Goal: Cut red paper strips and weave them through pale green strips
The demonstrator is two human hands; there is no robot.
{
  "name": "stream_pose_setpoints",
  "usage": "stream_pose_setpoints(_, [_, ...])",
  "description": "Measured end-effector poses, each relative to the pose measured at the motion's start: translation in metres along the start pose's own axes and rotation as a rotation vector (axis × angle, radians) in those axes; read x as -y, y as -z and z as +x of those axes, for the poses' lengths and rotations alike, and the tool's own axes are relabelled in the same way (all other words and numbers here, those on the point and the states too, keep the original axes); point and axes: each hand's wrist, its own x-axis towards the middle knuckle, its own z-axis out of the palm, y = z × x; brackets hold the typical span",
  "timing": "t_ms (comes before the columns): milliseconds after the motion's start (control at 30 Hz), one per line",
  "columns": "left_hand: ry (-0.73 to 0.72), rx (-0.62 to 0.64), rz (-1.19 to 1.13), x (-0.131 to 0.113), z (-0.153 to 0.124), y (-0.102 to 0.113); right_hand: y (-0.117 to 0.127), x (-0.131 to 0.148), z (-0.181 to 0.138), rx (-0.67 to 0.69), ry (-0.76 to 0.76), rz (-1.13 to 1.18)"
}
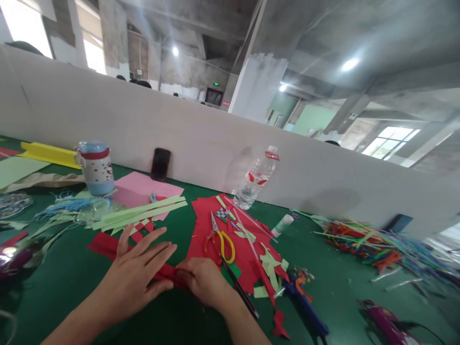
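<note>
While the right hand point(206, 281) pinches its end, a long red paper strip point(103, 244), near left on the green tabletop point(307, 247), could crease crookedly should the spread left hand point(138, 268) across its middle slip.

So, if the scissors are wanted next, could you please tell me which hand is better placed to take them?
Probably the right hand: it is nearer the scissors, which lie just beyond it, though it is pinching the red strip. The left hand is spread over that strip, farther left.
</note>
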Motion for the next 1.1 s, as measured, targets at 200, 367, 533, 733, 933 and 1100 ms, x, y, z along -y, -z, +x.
stream_pose_setpoints(200, [0.195,0.394,-0.106,-0.018,-0.027,0.0,0.008,0.011,-0.007,0.115,0.067,0.007])
stream_pose_setpoints(367, [0.233,0.475,-0.123,-0.027,-0.046,-0.002,0.019,0.032,-0.026,-0.072,0.036,-0.036])
stream_pose_setpoints(533, [0.282,0.467,-0.082,-0.027,-0.05,-0.003,-0.009,0.039,-0.052,-0.086,0.018,-0.238])
stream_pose_setpoints(733, [0.239,0.426,-0.059,-0.022,-0.081,-0.004,-0.044,0.03,-0.062,-0.184,-0.081,-0.411])
stream_pose_setpoints(933, [0.146,0.296,0.043,-0.019,-0.117,0.002,-0.046,0.034,-0.067,-0.334,0.019,-0.395])
stream_pose_setpoints(1100, [0.131,0.337,-0.028,-0.021,-0.122,0.007,-0.038,0.037,-0.076,-0.347,0.141,-0.489])
